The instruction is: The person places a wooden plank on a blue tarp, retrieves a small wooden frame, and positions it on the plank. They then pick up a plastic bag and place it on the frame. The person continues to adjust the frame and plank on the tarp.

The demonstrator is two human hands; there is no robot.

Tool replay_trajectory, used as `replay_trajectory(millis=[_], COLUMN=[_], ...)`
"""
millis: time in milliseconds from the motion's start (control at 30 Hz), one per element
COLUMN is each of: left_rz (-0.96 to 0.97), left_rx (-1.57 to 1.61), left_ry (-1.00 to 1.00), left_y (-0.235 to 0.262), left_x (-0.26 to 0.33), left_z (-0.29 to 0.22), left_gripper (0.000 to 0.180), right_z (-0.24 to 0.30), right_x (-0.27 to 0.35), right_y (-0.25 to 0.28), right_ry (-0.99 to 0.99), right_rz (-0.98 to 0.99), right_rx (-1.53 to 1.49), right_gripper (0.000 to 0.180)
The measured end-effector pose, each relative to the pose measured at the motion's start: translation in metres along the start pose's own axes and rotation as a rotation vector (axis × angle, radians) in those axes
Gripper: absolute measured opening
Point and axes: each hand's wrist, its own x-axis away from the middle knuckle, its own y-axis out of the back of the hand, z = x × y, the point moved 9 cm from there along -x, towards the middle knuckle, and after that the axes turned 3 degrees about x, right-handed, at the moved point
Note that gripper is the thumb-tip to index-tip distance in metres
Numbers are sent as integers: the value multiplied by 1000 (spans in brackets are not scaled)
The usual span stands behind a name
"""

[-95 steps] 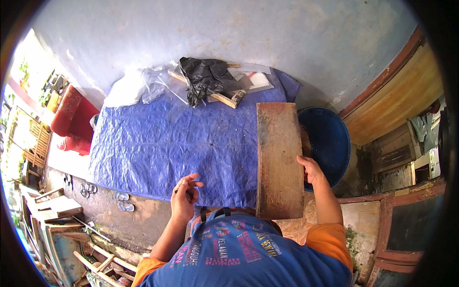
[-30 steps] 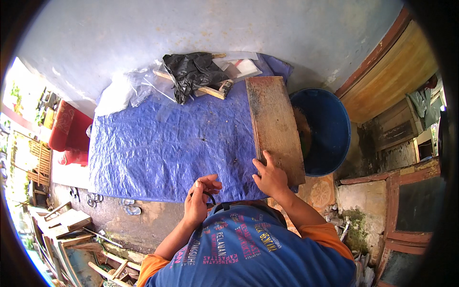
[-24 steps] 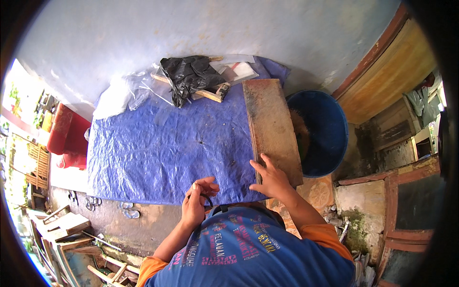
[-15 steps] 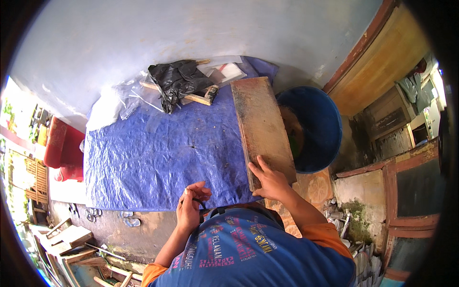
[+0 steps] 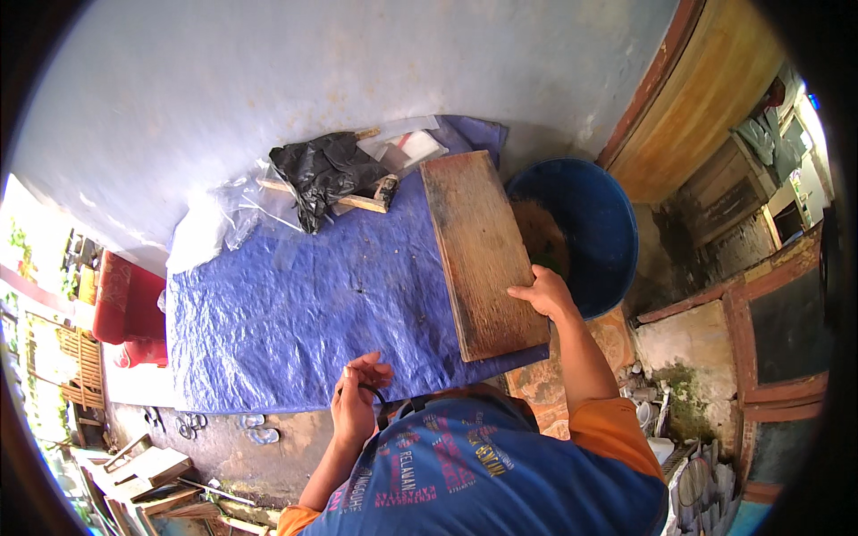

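Note:
A long, worn wooden board (image 5: 483,259) lies on the right side of a blue tarpaulin (image 5: 304,313) spread over a table. My right hand (image 5: 542,290) grips the board's right edge, thumb on top and the other fingers hidden beneath. Near the tarpaulin's front edge, close to my body, my left hand (image 5: 359,393) is curled closed. Something thin, black and curved shows at its fingers, too small to identify.
A large blue tub (image 5: 612,241) with brownish contents stands right of the board. Toward the wall lie a black plastic bag (image 5: 322,170), wooden sticks (image 5: 365,205) and clear plastic (image 5: 234,210). A red armchair (image 5: 134,308) stands left; sandals (image 5: 259,433) lie on the floor.
My right hand has moved from the board's near top surface to its right edge and gripped it. The board's near end has shifted slightly, baring tarpaulin at the corner. My left hand stays much the same.

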Motion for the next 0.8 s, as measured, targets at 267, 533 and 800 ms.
replay_trajectory(millis=[267, 533, 800], left_rz=[1, 41, 99], left_rx=[47, 1, 95], left_ry=[18, 8, 18], left_y=[-1, -15, -17], left_x=[3, -2, -2], left_z=[6, 0, 6], left_gripper=[52, 51, 49], right_z=[-21, -12, 11], right_x=[-28, -44, -46], right_y=[-11, -12, 2], right_ry=[34, 72, 68], right_rz=[-84, -51, -154], right_rx=[-17, -106, -21], right_gripper=[97, 92, 83])
